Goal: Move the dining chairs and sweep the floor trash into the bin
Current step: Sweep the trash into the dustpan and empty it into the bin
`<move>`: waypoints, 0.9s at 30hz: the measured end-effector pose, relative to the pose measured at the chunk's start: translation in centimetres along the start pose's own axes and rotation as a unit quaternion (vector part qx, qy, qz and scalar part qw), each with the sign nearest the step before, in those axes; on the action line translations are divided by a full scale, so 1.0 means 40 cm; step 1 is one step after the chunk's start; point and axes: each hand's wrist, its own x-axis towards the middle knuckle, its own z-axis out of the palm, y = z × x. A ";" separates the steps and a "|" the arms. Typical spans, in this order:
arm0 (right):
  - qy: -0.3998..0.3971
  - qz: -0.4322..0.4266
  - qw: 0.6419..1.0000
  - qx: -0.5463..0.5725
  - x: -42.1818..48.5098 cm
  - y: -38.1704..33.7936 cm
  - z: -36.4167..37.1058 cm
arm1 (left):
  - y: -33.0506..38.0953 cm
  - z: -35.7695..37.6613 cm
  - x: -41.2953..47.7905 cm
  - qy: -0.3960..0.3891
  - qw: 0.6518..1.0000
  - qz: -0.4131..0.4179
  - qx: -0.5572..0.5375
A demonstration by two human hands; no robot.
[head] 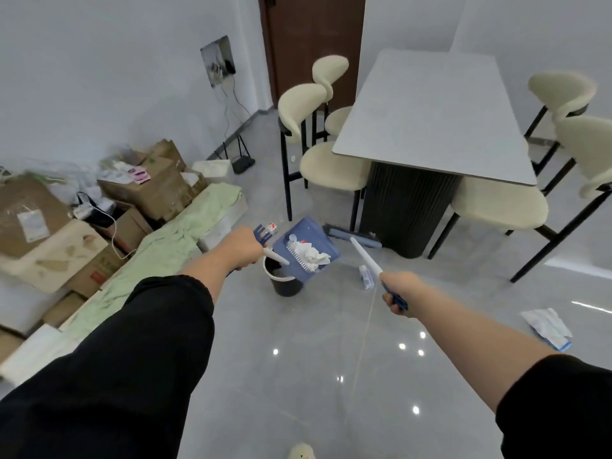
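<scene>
My left hand [241, 247] grips the white-and-blue handle of a blue dustpan [306, 248], tilted over a small black bin [284, 279] on the floor. Crumpled white paper [311, 253] lies in the pan against its comb teeth. My right hand [402, 293] holds the white broom handle [364, 256]; the blue broom head [352, 236] rests on the floor by the table base. A small bottle [366, 276] lies near the broom handle. A white and blue wrapper [546, 326] lies on the floor at the right. Cream dining chairs [331, 164] stand around the grey table [430, 117].
Cardboard boxes [145, 187] and a green cloth [185, 226] are heaped along the left wall. A black router [243, 162] with cables sits by the wall. A brown door [314, 44] is behind the chairs. More chairs [583, 150] stand right of the table.
</scene>
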 end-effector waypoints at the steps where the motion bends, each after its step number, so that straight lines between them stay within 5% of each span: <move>1: 0.001 -0.001 1.000 0.002 -0.001 -0.017 0.023 | -0.022 -0.019 0.017 0.012 1.000 0.004 0.005; 10: -0.007 0.004 1.000 0.011 0.007 -0.092 0.115 | -0.151 0.010 0.072 0.048 0.977 0.104 0.181; 22: -0.028 0.046 0.998 0.026 0.039 -0.036 0.185 | -0.140 0.197 0.072 -0.102 0.861 0.193 0.460; 27: -0.033 0.061 0.997 0.034 0.039 0.010 0.182 | -0.138 0.202 0.070 -0.205 0.867 0.184 0.415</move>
